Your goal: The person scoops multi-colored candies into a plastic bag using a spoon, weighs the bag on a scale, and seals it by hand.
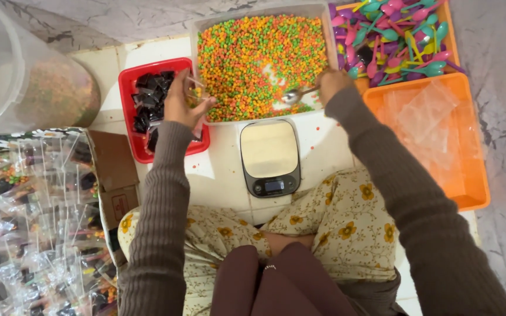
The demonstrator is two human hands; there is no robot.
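Observation:
My left hand [184,100] holds a small clear plastic bag [195,90] with a few coloured pellets in it, at the left edge of a clear tub [197,35] full of orange, green and yellow pellets [253,52]. My right hand [333,82] grips a metal spoon [296,95] whose bowl dips into the pellets near the tub's front edge. A small digital kitchen scale [269,155] sits on the white floor tiles just in front of the tub, with nothing on its plate.
A red tray of dark packets [127,82] lies left of the tub. An orange tray with coloured plastic spoons [396,35] and another orange tray with clear bags [469,187] stand on the right. A cardboard box of filled bags [36,222] and a big clear bucket [7,70] are at left.

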